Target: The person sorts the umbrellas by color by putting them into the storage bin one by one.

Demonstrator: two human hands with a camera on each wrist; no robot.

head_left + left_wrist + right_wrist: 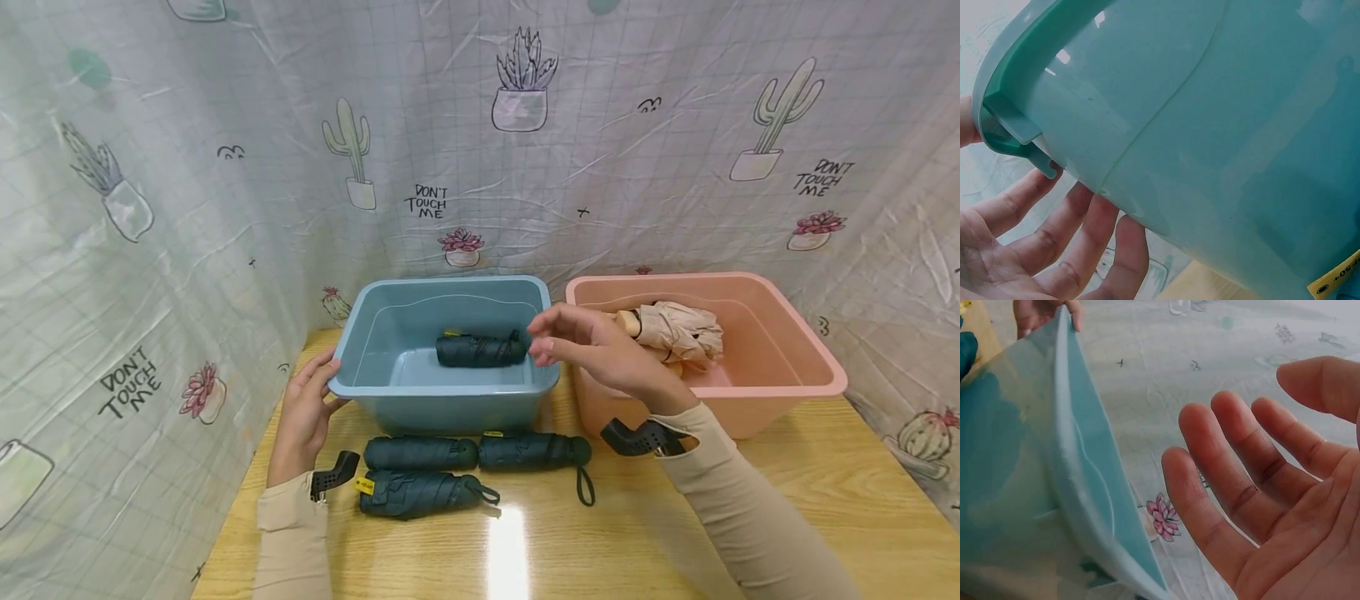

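My left hand [303, 408] grips the left edge of a blue plastic bin [450, 390]. In the left wrist view its fingers [1094, 225] lie along the bin's outer wall [1166, 125], with the thumb at the rim. One folded dark green umbrella [480, 351] lies inside that bin, toward the right. Above the bin's right end hovers my right hand [592, 346], holding nothing. Its fingers [1210, 444] are spread and slightly bent in the right wrist view, beside the blue rim [1075, 481].
Three more folded dark green umbrellas [420, 452] [532, 451] [420, 493] lie on the wooden table [600, 542] before the blue bin. A pink bin [787, 390] at the right holds beige folded umbrellas [678, 329]. A cactus-print curtain [637, 167] hangs behind.
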